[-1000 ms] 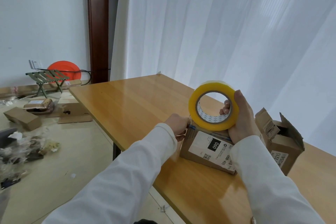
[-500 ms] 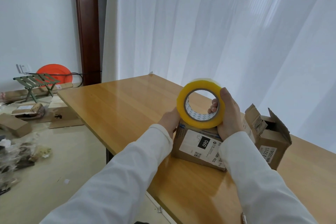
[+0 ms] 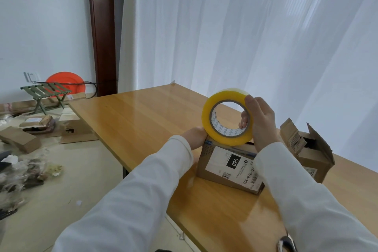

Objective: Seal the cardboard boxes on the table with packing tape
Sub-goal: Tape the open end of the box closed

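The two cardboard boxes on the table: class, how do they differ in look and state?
The near box has its top closed, while the far box has its flaps standing open. The near box shows a large white label marked 060; on the far box only the edge of a label shows. The hands work at the near box, the right hand holding the tape roll over it; the far box is untouched. Both are brown cardboard.

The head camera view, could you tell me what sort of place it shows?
Probably a spare room used for parcel packing: a wooden table by white curtains, labelled cardboard boxes, and packaging scraps on the floor.

Wooden table, two cardboard boxes
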Available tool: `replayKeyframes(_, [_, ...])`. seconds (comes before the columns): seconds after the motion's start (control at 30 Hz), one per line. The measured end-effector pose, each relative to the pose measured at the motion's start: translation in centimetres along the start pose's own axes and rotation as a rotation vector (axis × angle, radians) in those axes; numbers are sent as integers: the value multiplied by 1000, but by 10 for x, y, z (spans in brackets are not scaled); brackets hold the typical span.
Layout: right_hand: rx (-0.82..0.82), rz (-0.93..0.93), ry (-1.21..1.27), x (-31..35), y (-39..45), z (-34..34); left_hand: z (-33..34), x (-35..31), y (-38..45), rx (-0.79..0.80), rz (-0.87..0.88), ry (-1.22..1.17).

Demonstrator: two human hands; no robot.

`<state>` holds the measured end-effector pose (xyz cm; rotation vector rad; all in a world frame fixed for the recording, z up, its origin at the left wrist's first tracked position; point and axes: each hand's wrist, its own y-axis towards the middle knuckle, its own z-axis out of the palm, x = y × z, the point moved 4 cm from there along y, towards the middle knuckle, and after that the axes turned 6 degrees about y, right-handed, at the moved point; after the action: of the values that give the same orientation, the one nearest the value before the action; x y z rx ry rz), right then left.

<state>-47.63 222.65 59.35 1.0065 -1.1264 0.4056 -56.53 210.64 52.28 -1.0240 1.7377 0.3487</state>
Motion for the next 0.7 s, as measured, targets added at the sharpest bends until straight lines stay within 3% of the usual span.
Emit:
replayKeyframes(0.4, [108,42,-274,28,15,-27,10,-17,-7,-24,74,258])
replayKeyframes(0.7, [251,78,-610,60,22,-77,10,-18,-4,-10,87,337])
